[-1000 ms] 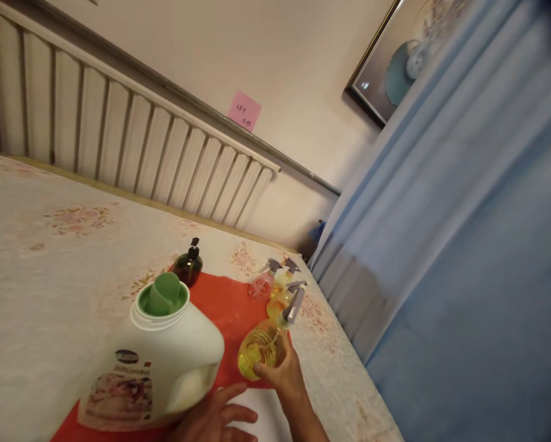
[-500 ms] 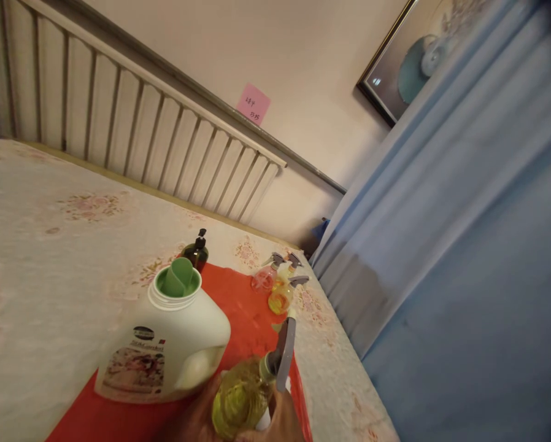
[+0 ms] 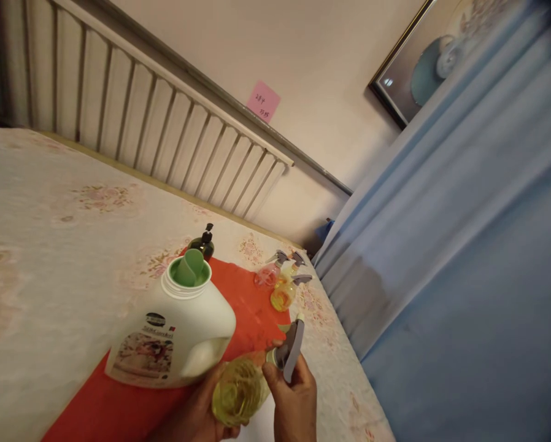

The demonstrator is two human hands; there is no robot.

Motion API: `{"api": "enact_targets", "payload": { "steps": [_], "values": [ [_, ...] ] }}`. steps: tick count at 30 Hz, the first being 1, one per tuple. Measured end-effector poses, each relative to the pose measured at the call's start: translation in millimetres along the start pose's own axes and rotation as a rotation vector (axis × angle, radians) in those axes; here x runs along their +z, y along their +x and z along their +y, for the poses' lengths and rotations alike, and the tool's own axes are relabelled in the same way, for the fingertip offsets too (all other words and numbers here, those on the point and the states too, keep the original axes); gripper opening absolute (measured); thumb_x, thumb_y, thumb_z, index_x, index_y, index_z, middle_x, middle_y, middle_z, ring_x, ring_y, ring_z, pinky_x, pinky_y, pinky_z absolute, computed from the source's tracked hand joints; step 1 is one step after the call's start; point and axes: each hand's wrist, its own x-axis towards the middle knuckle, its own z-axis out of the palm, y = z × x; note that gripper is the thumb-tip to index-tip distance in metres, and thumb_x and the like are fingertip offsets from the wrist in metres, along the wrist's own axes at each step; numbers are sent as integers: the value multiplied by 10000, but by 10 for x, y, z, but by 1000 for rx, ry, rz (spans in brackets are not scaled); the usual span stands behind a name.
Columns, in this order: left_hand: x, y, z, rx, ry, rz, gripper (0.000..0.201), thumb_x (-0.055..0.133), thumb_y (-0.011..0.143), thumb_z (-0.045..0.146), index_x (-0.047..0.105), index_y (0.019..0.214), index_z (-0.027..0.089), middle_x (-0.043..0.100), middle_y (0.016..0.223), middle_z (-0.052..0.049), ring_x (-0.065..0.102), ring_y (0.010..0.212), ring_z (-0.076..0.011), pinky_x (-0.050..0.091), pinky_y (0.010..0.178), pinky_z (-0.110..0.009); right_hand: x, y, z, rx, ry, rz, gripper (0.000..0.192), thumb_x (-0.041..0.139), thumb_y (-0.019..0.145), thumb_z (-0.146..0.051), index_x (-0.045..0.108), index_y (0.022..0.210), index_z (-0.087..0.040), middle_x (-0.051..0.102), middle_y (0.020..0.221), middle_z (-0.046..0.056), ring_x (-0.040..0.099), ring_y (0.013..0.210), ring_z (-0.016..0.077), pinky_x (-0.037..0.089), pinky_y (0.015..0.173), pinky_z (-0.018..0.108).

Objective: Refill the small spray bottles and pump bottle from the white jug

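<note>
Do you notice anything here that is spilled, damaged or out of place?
The jug has no cap; its green spout is exposed. The curtain shows a dark patch; stain or shadow, I cannot tell. I see no spill near the held bottle.

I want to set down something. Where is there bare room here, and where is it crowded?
Bare: the floral cloth left of the white jug, toward the radiator; also the red mat between jug and three spray bottles. Crowded: around those bottles, and beside the jug, where the left hand and right hand hold a yellow spray bottle.
</note>
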Motion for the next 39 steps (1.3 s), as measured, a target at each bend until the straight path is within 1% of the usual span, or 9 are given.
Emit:
{"api": "enact_targets", "payload": {
  "steps": [4,9,11,14,16,20,27,32,39],
  "values": [
    [20,1,0,38,25,-19,557,504,874,635,660,1102,151,706,746,-62,615,551,-156,383,469,-227,-8,-28,-32,-56,19,-64,359,822,665,-373,733,964,-195,728,883,54,676,822,250,559,745,318],
    [83,-8,9,-3,1,-130,598,400,910,641,680,987,118,651,604,-53,579,437,-150,354,389,-222,-27,-43,-199,-13,201,-352,386,772,731,-442,724,1035,-209,736,1039,96,684,936,281,557,807,358],
    [101,-18,17,-30,-6,-139,608,392,912,643,682,966,112,659,607,-63,595,441,-157,370,380,-223,-39,-51,-261,-4,226,-409,435,746,750,-491,710,1077,-206,728,1083,115,678,965,297,553,826,387],
    [98,-34,19,-39,6,-124,634,386,915,644,686,961,87,679,631,-91,628,482,-170,416,406,-230,-42,-60,-295,-48,175,-359,475,773,711,-502,703,1077,-208,719,1080,112,665,981,299,552,835,384],
    [82,-37,11,-44,16,-108,650,381,916,648,690,959,77,683,633,-99,636,490,-175,431,416,-235,-32,-57,-269,-85,119,-275,473,833,635,-441,710,1029,-210,720,984,80,669,891,267,564,776,339],
    [62,-27,2,-43,14,-99,668,368,911,663,694,956,82,670,617,-85,617,464,-166,413,400,-232,-32,-34,-192,-88,116,-171,319,832,619,-314,713,899,-218,695,798,13,648,717,194,555,664,260],
    [86,-22,31,-47,13,-99,656,394,902,662,695,944,80,660,616,-81,596,467,-157,388,412,-230,-75,-63,-232,-35,164,-293,436,737,755,-326,668,1166,-200,719,1128,86,661,1058,275,530,914,359],
    [82,-36,24,-33,27,-123,633,400,911,643,697,958,87,656,619,-73,606,479,-159,407,422,-233,-60,-57,-126,-31,131,-168,493,787,639,-172,687,1120,-212,745,1063,56,703,936,254,566,818,319],
    [91,-42,44,-64,64,-57,700,358,908,673,710,947,68,673,615,-83,598,474,-155,394,424,-230,-111,-40,-235,-8,284,-221,414,755,761,-303,667,1153,-207,732,1128,104,677,1054,287,531,928,397]
  ]
}}
